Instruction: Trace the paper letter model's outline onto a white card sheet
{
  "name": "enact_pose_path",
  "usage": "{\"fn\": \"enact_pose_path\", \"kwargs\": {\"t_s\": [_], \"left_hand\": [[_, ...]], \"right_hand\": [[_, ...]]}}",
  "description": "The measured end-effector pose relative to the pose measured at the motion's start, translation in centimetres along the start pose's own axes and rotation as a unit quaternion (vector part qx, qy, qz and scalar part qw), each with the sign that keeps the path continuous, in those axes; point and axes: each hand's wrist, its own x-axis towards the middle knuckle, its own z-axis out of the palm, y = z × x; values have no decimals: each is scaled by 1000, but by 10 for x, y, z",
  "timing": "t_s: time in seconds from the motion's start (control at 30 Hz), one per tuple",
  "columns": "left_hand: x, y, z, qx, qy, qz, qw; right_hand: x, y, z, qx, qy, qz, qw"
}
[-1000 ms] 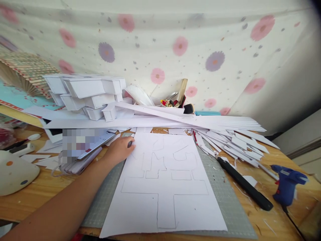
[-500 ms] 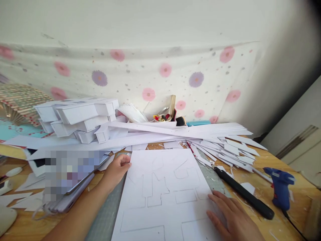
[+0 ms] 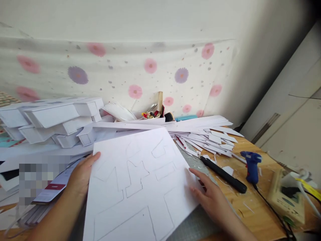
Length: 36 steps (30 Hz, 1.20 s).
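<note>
A large white sheet [image 3: 140, 180] with pencilled outlines of shapes is lifted and turned at an angle over the grey cutting mat [image 3: 198, 160]. My left hand [image 3: 81, 174] grips its left edge, thumb on top. My right hand [image 3: 208, 194] holds its right edge, fingers spread against the paper. A black craft knife [image 3: 223, 174] lies on the table just right of my right hand.
A blue glue gun [image 3: 252, 164] with its cord stands at the right, near a power strip [image 3: 286, 197]. White paper strips [image 3: 215, 137] and offcuts pile behind the mat. Folded white paper boxes [image 3: 55, 120] stack at the left. A pot of tools [image 3: 152, 113] stands by the flowered wall cloth.
The sheet lay flat on the mat; now both hands have raised and rotated it. My right hand came into view and took the right edge. The view swung right.
</note>
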Motion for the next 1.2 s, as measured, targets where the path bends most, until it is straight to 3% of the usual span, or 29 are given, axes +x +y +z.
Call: {"fn": "enact_pose_path", "kwargs": {"t_s": [0.1, 0.23, 0.4, 0.57, 0.77, 0.9, 1.07, 1.2], "left_hand": [[3, -7, 6, 15, 25, 16, 999], [1, -23, 20, 61, 29, 32, 997], [-7, -26, 24, 188, -101, -9, 977], [-5, -24, 12, 351, -159, -37, 922], [8, -22, 6, 483, -137, 9, 865], [11, -20, 7, 519, -103, 68, 846], [5, -18, 8, 551, -112, 77, 823], [2, -18, 6, 589, -110, 87, 796]], "right_hand": [[6, -2, -11, -58, -24, 7, 998], [8, 11, -36, -95, 8, 30, 995], [1, 28, -55, -127, -2, 83, 988], [6, 20, -43, -147, 40, 54, 987], [36, 0, -34, -205, -46, 7, 978], [34, -6, -36, -217, -49, -18, 975], [30, 8, -34, -216, -14, -46, 975], [51, 27, -29, -218, 3, -72, 973]]}}
